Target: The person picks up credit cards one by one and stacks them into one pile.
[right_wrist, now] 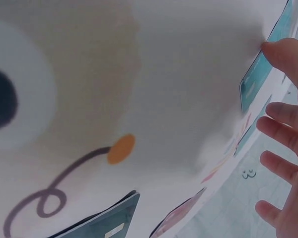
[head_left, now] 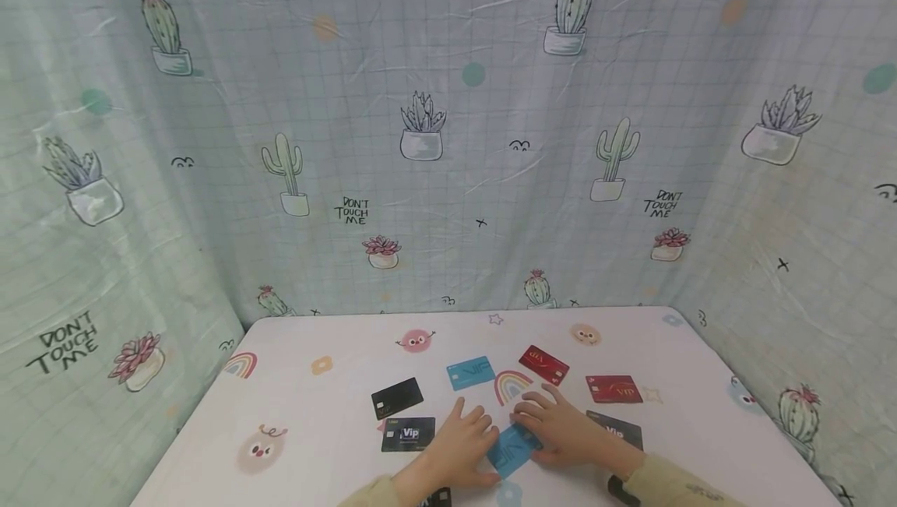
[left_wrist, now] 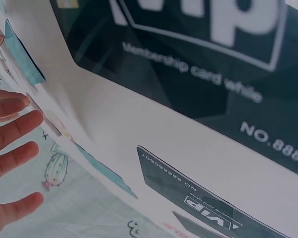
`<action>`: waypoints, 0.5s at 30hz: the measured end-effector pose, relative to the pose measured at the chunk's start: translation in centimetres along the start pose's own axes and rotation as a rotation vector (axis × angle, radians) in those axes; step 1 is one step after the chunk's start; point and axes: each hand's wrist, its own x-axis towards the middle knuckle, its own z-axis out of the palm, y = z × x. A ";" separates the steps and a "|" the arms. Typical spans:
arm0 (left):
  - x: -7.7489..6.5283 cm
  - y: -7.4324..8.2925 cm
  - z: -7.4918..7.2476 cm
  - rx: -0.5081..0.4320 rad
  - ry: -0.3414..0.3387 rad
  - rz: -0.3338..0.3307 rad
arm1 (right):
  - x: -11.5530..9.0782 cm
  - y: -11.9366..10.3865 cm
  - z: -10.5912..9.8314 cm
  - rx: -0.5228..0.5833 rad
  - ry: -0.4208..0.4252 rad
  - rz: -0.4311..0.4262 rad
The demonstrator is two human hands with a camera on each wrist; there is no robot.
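A blue VIP card [head_left: 514, 451] lies on the table between the two hands. My left hand [head_left: 462, 445] is beside its left edge, palm down, with its fingers spread. On the other side my right hand [head_left: 557, 427] rests at the card's right edge. In the right wrist view the right thumb [right_wrist: 283, 54] touches the blue card [right_wrist: 258, 79], while the other fingers stand apart and hold nothing. The left wrist view shows the left fingers [left_wrist: 20, 158] apart too, with the blue card [left_wrist: 22, 54] close by.
A second blue card [head_left: 471, 373] and two red cards, one tilted [head_left: 544, 365] and one level [head_left: 613, 389], lie beyond the hands. Black cards [head_left: 397, 398] [head_left: 409, 434] lie left; another [head_left: 617, 427] is partly under the right forearm. A black card [head_left: 437, 498] shows below the left wrist.
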 end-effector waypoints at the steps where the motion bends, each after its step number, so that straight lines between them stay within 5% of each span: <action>1: 0.0 0.0 0.0 0.000 0.002 0.003 | 0.0 0.0 0.0 0.001 -0.002 0.001; 15: 0.5 0.3 0.1 0.012 -0.021 0.014 | 0.2 0.0 -0.5 0.031 -0.057 0.021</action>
